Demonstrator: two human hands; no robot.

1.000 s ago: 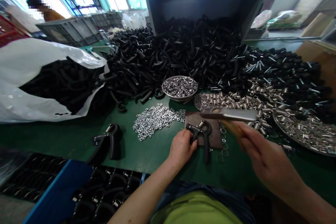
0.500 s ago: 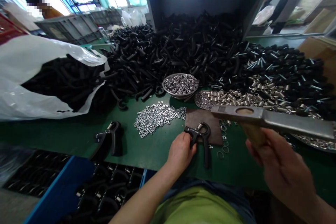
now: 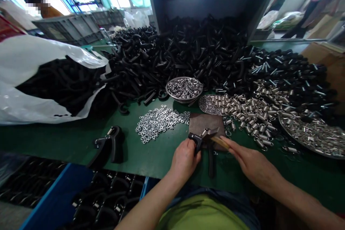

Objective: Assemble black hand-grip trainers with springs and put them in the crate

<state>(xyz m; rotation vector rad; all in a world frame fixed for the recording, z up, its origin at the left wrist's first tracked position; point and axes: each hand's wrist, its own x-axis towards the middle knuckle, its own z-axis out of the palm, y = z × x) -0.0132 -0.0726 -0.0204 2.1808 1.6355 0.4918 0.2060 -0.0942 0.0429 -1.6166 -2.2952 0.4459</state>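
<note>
My left hand (image 3: 185,156) is closed round one handle of a black hand grip strengthener (image 3: 210,161), whose spring end rests on a brown square plate (image 3: 195,122). In my right hand (image 3: 252,163) is the wooden handle of a hammer (image 3: 219,141). The hammer's head is down at the strengthener's top, beside the spring, and partly covers it. Whether the two touch I cannot tell. Another assembled hand grip strengthener (image 3: 116,143) lies on the green table to the left.
Small nuts (image 3: 156,122) lie left of the plate, behind them a metal bowl (image 3: 184,88) of small parts. Springs (image 3: 250,111) and a metal tray (image 3: 318,136) spread rightward. Black handles (image 3: 188,54) are heaped behind. A blue crate (image 3: 51,194) with strengtheners stands at lower left.
My right hand has swung the hammer down and left, from raised close to the camera onto the strengthener. My left hand keeps its hold on the handle.
</note>
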